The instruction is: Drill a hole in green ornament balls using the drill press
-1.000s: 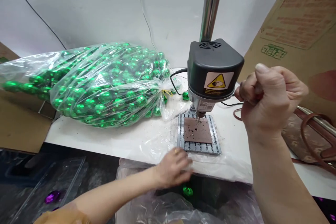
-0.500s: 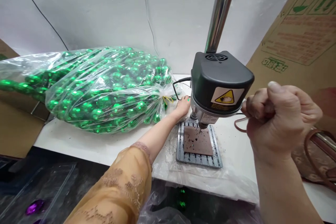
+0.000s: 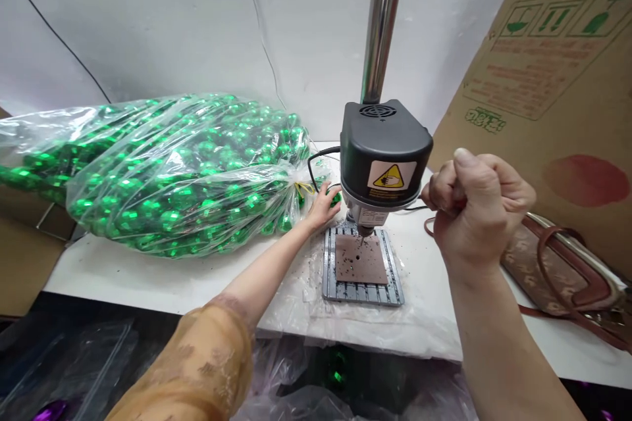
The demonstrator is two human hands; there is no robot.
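Note:
A black bench drill press [image 3: 385, 151] with a yellow warning label stands in the middle of the table. Its bit points down at a brown board [image 3: 363, 256] with a hole and dark shavings, lying on a slotted metal base [image 3: 328, 276]. Left of the drill, my left hand [image 3: 323, 207] curls its fingers around a shiny green faceted ball [image 3: 336, 198], which is partly hidden. My right hand [image 3: 478, 204] forms a fist at the drill's right side, thumb on top; whatever it grips is covered by the fingers.
A clear plastic bag [image 3: 192, 171] of green balls, tied with yellow, fills the table's left. At right stand a large cardboard box [image 3: 543, 79] and a brown handbag [image 3: 557, 270]. Below the table's front edge, another green ball [image 3: 338, 368] shows among plastic sheeting.
My left hand has drawn back from behind the drill, and a green ball now shows at its fingers. The view has shifted right; my right fist stays beside the drill.

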